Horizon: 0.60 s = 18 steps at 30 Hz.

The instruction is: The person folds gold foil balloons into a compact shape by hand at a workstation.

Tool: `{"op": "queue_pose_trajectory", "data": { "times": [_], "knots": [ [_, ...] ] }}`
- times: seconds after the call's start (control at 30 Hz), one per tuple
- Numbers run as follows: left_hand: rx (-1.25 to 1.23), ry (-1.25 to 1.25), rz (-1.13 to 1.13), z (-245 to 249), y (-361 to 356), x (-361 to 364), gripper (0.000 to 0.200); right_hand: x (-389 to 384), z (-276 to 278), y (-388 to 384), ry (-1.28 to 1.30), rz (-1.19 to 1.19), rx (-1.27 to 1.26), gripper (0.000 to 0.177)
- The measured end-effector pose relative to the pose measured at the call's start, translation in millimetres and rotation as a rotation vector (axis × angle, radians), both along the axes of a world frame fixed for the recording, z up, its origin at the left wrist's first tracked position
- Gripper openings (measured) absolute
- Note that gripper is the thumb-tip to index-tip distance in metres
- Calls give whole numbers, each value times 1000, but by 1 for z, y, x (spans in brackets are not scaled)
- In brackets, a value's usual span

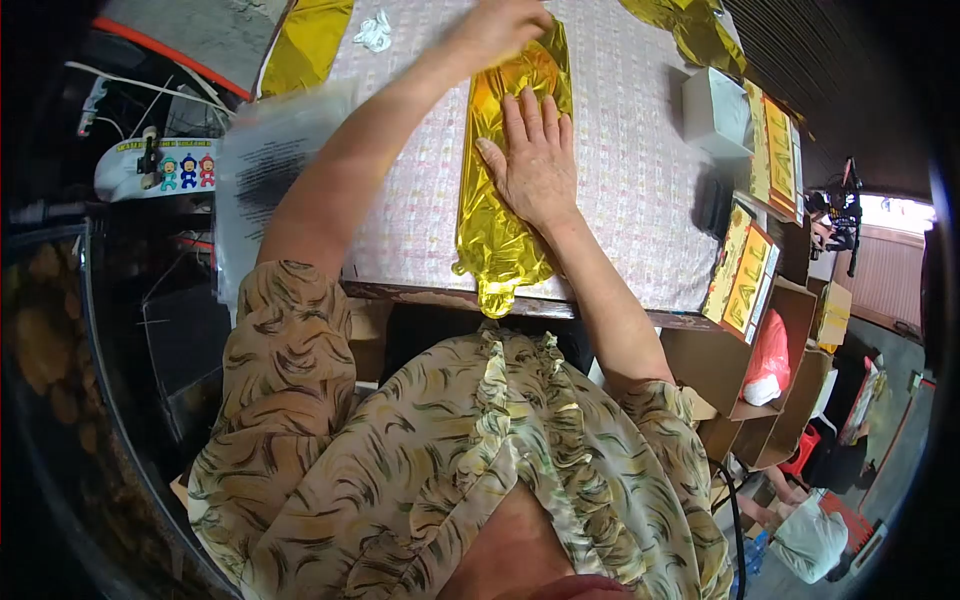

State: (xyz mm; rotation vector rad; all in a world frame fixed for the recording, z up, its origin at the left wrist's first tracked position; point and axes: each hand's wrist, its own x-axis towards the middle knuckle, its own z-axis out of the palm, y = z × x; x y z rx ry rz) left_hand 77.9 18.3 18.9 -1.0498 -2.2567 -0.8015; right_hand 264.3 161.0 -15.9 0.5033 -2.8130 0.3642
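Observation:
A shiny gold foil balloon (490,215) lies flattened and lengthwise on the table, its narrow tabbed end hanging at the edge nearest me. My right hand (538,170) rests palm down on it, fingers stretched out and thumb to the side. At the balloon's far end is my left hand (498,32), slightly blurred and close to the top of the view. Its fingers are curled in, and whatever they may hold is hidden.
Patterned cloth covers the table (630,200). Gold foil sheets (308,45) lie at the far corners, near a small white bundle (374,32). Clear plastic bags (255,180) hang over the left edge. A white box (716,112) and cartons marked FALL (745,275) stand along the right.

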Motion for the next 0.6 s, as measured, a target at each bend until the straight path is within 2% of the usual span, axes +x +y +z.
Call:
{"op": "queue_pose_trajectory", "data": {
  "times": [0.03,0.1,0.33,0.43,0.5,0.53,0.6],
  "knots": [
    [3,-5,-2,-1,13,10,19,1,-1,0,5,-1,6,72],
    [-89,-387,-133,-8,32,18,18,1,-1,0,9,-1,12,72],
    [9,-354,-112,-36,38,16,19,0,0,1,-9,5,19,73],
    [-3,-454,-119,-36,35,9,19,2,1,0,-11,2,43,72],
    [-87,-592,-140,-31,32,4,30,1,2,1,2,3,65,72],
    [-89,-593,-143,-30,32,3,30,1,1,0,-8,5,64,71],
    [28,-464,-187,-30,32,2,18,2,0,1,-24,1,62,70]
  ]
}}
